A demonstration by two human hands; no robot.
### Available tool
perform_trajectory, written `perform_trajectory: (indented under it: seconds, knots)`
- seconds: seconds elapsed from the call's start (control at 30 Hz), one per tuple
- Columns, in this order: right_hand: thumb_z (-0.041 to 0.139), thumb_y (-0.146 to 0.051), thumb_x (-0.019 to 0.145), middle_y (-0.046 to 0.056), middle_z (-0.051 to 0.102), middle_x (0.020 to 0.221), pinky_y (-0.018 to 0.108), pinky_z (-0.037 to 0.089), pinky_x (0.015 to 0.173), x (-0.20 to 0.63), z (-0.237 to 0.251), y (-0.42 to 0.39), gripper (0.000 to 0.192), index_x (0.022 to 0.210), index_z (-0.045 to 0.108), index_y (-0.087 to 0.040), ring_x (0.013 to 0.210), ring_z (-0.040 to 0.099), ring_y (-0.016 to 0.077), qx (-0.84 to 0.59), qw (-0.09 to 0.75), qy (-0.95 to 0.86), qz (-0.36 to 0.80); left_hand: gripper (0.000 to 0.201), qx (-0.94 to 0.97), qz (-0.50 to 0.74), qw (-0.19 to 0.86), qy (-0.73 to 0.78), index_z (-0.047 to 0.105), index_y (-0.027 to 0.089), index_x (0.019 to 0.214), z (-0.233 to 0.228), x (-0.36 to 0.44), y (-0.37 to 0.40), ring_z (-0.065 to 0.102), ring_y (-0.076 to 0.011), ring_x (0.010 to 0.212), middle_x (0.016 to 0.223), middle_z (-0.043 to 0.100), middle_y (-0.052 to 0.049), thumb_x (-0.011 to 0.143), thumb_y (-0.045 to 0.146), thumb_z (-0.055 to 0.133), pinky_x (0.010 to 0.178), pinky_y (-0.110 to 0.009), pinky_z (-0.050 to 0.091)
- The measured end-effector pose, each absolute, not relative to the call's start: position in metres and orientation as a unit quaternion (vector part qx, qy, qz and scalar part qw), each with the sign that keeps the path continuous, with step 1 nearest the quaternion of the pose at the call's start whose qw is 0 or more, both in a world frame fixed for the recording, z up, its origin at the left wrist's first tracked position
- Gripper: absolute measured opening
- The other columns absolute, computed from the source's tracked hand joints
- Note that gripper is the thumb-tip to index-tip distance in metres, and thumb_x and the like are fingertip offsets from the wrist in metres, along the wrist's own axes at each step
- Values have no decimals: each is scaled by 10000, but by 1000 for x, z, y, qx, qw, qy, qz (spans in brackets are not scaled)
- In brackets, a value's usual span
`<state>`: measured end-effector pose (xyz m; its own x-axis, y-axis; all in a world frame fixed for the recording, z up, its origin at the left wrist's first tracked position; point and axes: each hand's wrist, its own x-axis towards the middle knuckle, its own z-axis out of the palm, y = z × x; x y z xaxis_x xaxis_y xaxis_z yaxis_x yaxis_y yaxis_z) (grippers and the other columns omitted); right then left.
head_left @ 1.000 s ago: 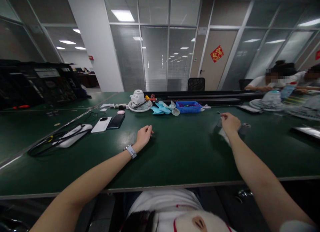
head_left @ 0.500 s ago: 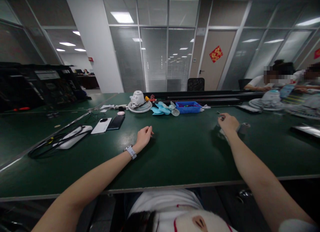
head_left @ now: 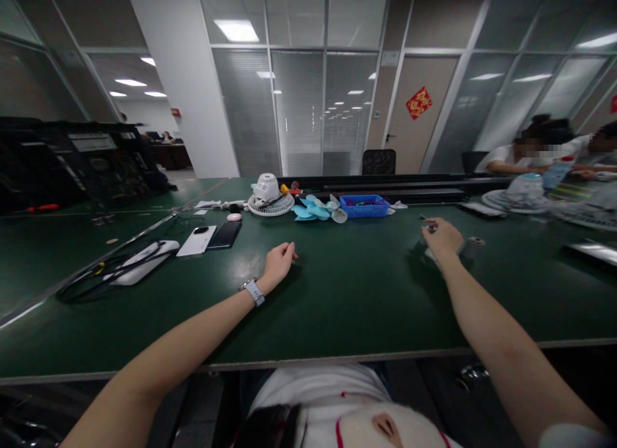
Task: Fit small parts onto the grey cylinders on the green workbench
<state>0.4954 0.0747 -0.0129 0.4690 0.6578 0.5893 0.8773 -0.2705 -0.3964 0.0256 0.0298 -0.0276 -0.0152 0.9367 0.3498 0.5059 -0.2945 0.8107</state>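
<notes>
My left hand (head_left: 279,261) rests on the green table with its fingers loosely curled together; nothing shows in them. Over on the right, my right hand (head_left: 442,238) is closed, thumb and fingers pinched around a small, partly hidden item with a silvery top (head_left: 430,229). Something pale, too covered to name, shows below its fingers. Right beside this hand stands a small grey cylinder (head_left: 473,247). A thin metal rod (head_left: 423,217) lies just beyond the fingertips.
At the back sit a white fan housing on its grille (head_left: 270,207), light-blue fan blades (head_left: 313,209) and a blue basket (head_left: 364,207). To the left lie phones (head_left: 196,240) and a black cable (head_left: 87,288). People sit at the far right beside more fan parts.
The view has shifted very slightly. Both hands stay in nearly the same place and pose.
</notes>
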Motion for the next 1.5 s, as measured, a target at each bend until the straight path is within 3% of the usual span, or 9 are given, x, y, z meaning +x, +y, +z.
perform_trajectory:
  seconds: [0.7, 1.23, 1.4, 1.5]
  knots:
    - [645, -346, 790, 108, 660, 1017, 351, 462, 804, 503, -25, 81, 361, 1119, 693, -205, 914, 603, 238, -770, 400, -471, -157, 431, 668, 453, 220, 548, 599, 206, 640, -27, 27, 29, 642, -171, 611, 667, 688, -22, 882, 506, 406, 640, -280, 454]
    - [791, -433, 639, 127, 699, 983, 429, 501, 822, 509, -35, 85, 559, 1126, 662, -193, 942, 649, 308, -828, 418, -372, -40, 433, 672, 448, 229, 544, 601, 203, 660, -28, 26, 28, 641, -171, 625, 693, 697, -26, 896, 512, 410, 636, -276, 452]
    - [765, -475, 689, 123, 706, 1035, 424, 503, 846, 468, -22, 86, 599, 1208, 639, -204, 953, 658, 289, -773, 463, -429, -72, 458, 686, 433, 228, 538, 614, 200, 671, -26, 26, 27, 639, -171, 638, 697, 691, -27, 912, 525, 398, 642, -275, 453]
    - [757, -474, 718, 88, 721, 988, 388, 520, 816, 404, -17, 80, 674, 1314, 574, -219, 858, 681, 243, -679, 478, -557, -16, 456, 729, 411, 220, 502, 645, 196, 745, -26, 28, 24, 636, -172, 694, 735, 688, -26, 922, 545, 411, 663, -273, 456]
